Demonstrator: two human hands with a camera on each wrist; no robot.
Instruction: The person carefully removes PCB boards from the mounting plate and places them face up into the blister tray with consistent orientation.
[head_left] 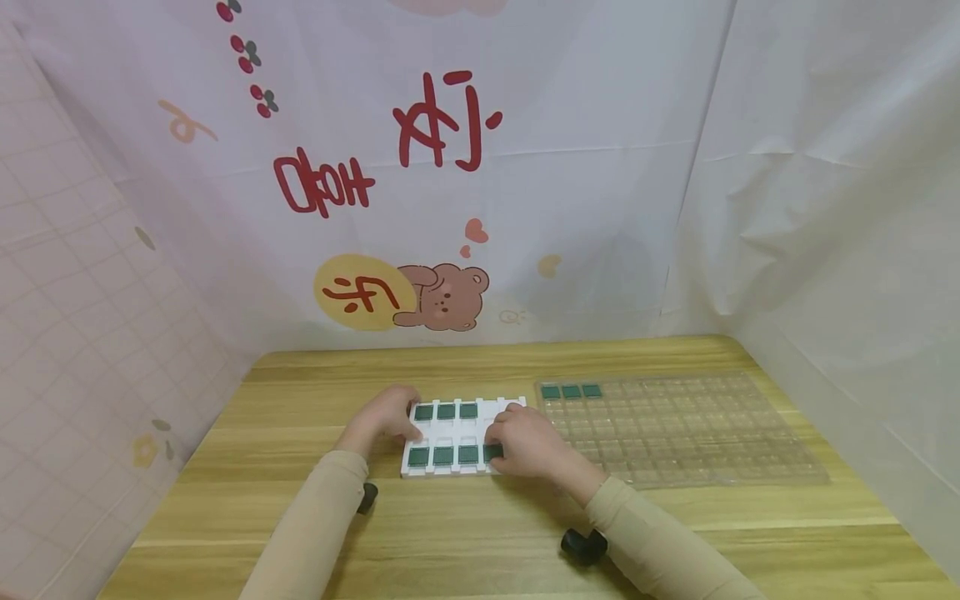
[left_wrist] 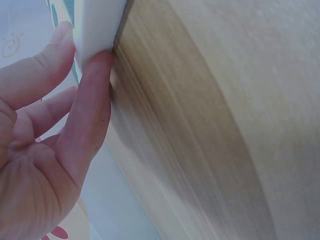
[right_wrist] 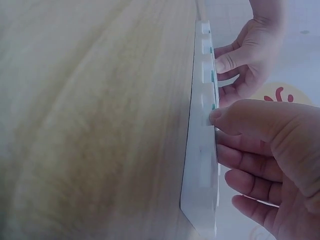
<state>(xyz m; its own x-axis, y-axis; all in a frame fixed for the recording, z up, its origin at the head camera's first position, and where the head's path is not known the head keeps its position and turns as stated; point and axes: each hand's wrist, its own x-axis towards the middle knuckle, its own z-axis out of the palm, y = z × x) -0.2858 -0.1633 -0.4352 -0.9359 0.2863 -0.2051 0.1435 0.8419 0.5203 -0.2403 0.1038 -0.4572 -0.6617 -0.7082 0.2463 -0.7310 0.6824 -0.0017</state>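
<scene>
Right hand [head_left: 528, 443] pressing a green chip [head_left: 492, 452] into white tray [head_left: 480, 406], left hand [head_left: 387, 414] pinching tray's edge

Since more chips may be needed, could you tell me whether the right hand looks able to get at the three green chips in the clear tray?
Probably yes: the right hand lies beside the clear tray, and nothing covers its three green chips.

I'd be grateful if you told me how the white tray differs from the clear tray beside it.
The white tray is opaque and small; the clear tray is see-through and much larger. The white tray holds green chips in two rows, the clear tray only three at its far left corner. Both hands, left hand and right hand, touch the white tray; the clear tray lies untouched. Both rest flat on the wooden table.
</scene>
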